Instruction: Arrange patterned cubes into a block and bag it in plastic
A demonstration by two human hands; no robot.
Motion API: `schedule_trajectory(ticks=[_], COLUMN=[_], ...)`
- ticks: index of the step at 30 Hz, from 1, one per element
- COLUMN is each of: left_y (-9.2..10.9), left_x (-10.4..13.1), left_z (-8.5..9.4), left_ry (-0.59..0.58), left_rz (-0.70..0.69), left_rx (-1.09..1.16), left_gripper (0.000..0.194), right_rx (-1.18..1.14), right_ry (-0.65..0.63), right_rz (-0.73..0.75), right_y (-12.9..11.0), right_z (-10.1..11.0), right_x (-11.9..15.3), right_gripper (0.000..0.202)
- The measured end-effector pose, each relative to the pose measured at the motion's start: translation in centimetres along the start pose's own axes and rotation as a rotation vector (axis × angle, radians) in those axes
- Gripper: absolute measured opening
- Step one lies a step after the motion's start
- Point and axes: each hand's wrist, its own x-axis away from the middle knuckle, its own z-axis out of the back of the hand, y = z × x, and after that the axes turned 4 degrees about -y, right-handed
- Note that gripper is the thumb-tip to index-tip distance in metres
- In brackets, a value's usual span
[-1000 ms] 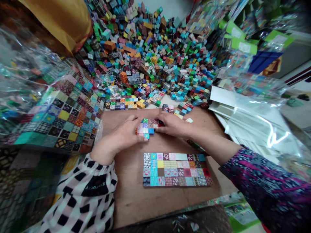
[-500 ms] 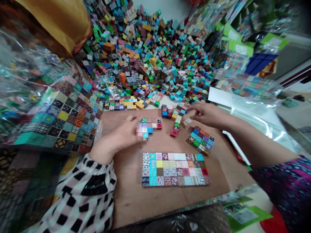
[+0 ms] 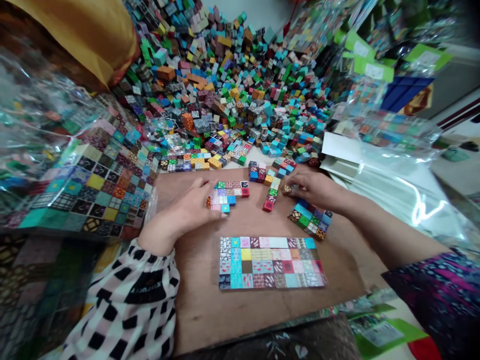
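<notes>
My left hand (image 3: 189, 202) rests on the board with thumb and fingers around the left side of a small cluster of patterned blocks (image 3: 234, 192). Between the fingertips of my right hand (image 3: 317, 189) is a brown speckled block (image 3: 287, 190). Just below that hand lies a tight group of coloured blocks (image 3: 309, 220), its upper edge partly covered. A short row of blocks (image 3: 270, 197) with a red end stands between the two hands. Closer to me, a flat rectangle of picture-printed blocks (image 3: 272, 262) lies on the brown board (image 3: 202, 310).
Behind the board rises a large heap of loose blocks (image 3: 232, 90). On the left stands a plastic-wrapped stack of blocks (image 3: 101, 185). White boxes (image 3: 341, 150) and clear bags lie to the right, along with green-labelled packs (image 3: 375, 70).
My right hand has come slightly down and closed on the brown speckled block, which was lying loose under the fingers. My left hand has stayed at its cluster.
</notes>
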Motion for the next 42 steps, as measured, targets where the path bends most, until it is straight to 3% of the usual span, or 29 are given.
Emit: schedule_trajectory(ticks=[4,7,11,14,20,27,35,39,42], left_y=[0.3,0.4,0.9,1.3,1.1,0.9,0.6,0.6,0.4], left_x=[0.1,0.2,0.3,0.4,0.3,0.1,0.0,0.0,0.0], left_z=[0.1,0.2,0.5,0.8,0.5,0.4,0.3,0.2,0.2], left_ry=[-0.014,-0.007,-0.018,-0.027,-0.023,-0.011,0.019,-0.003,-0.006], left_rz=[0.015,0.015,0.026,0.051,0.038,0.036,0.048,0.06,0.057], left_rx=[-0.004,0.005,0.009,0.015,0.022,0.026,0.015,0.013,0.025], left_gripper=[0.089,0.08,0.078,0.08,0.079,0.08,0.073,0.086,0.094], right_rx=[0.028,-0.005,-0.049,-0.046,-0.134,-0.148,-0.186,-0.201,-0.194], right_ry=[0.055,0.049,-0.032,-0.057,0.022,-0.045,-0.039,-0.017,0.066], right_rz=[-0.097,-0.016,0.09,0.046,0.065,0.163,0.137,0.128,0.065], right_y=[-2.5,-6.3,-10.9,-12.2,-11.1,-10.1,-10.6,-10.3,-8.4], right_z=[1.4,1.9,0.6,-0.7,-1.5,-1.8,-1.8,-0.6,1.3], right_x=[-0.1,-1.0,-2.9,-3.7,-4.7,-6.7,-7.1,-6.1,-4.7], right_gripper=[0.02,0.018,0.018,0.018,0.038,0.021,0.024,0.037,0.043])
